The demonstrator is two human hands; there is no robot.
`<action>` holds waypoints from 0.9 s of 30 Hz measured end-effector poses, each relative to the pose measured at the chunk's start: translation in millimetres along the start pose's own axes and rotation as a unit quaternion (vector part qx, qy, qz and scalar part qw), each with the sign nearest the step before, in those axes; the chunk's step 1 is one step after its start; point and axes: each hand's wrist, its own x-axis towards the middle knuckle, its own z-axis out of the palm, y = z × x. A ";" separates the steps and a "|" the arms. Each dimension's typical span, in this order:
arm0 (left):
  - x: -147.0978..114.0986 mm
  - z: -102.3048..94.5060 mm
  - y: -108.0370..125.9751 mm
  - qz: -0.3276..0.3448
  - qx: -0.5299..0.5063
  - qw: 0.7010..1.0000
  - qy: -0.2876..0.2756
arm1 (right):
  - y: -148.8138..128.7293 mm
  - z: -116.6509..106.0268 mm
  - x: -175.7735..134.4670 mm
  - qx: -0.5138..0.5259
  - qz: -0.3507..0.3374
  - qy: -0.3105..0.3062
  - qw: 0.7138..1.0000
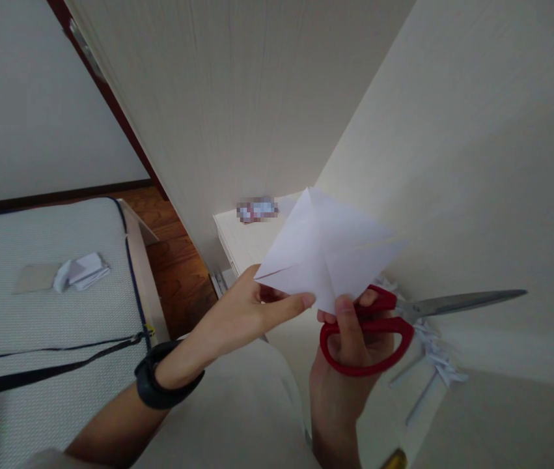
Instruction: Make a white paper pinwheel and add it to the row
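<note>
My right hand [349,339] grips the red scissors [403,319], blades closed; my left hand [247,312] pinches the folded paper [325,254] just above. I'm lining up a cut; next needs opened blades. Scraps [433,352] lie beyond.

Left hand [247,309] pinching the lower left edge of a folded white paper [328,254]; right hand [349,352] gripping red-handled scissors [403,319], blades apparently closed, above paper scraps [435,355] on the pale surface [247,244].
</note>
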 end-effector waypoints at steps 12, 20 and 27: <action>4.4 -4.3 2.6 0.075 0.083 0.993 0.024 | 10.7 -9.7 -6.0 -0.064 0.050 -0.051 0.995; 5.3 -5.3 -2.6 0.105 0.228 0.968 0.015 | 15.5 -11.0 -2.4 -0.057 0.039 -0.054 0.996; 1.7 -4.8 6.4 0.110 0.156 0.971 0.142 | 15.2 -19.3 -1.5 0.051 0.066 -0.175 0.981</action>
